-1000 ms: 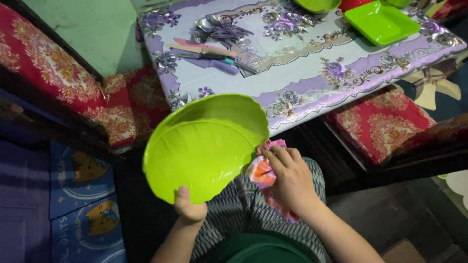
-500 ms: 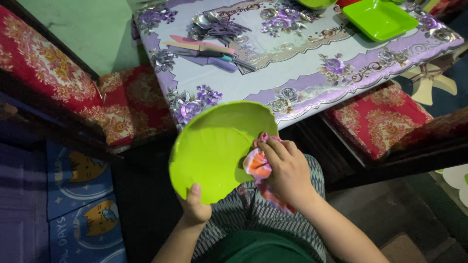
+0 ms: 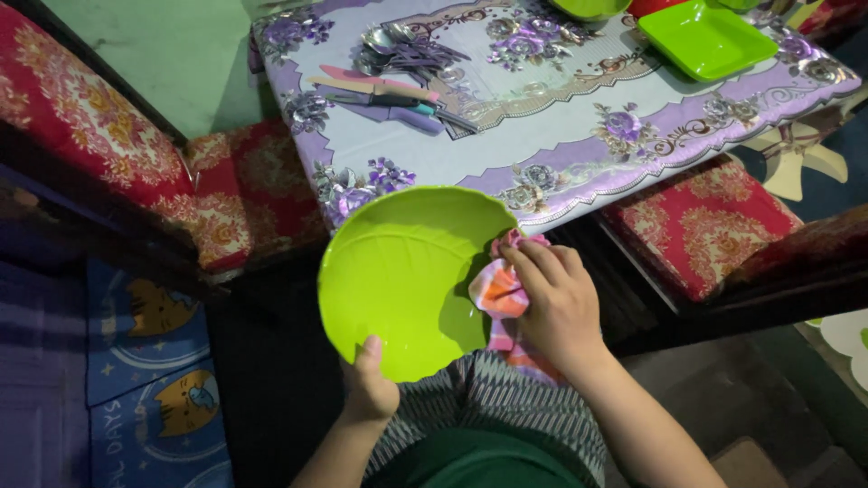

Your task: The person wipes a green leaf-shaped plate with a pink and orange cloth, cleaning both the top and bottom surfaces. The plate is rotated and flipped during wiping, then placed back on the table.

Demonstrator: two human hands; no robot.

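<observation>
1. Head view: the left hand [image 3: 369, 390] grips the near rim of the lime-green plate [image 3: 398, 280], thumb on its face, holding it tilted above the lap
2. The right hand [image 3: 556, 303] has its fingers [image 3: 533, 262] closed on an orange-pink cloth [image 3: 500, 294], pressed to the plate's right edge
3. Judgement: keep the rim grip firm; wipe with even pressure
4. Beyond the fingers: the tabletop [image 3: 542, 136], with knives [image 3: 380, 95]
</observation>
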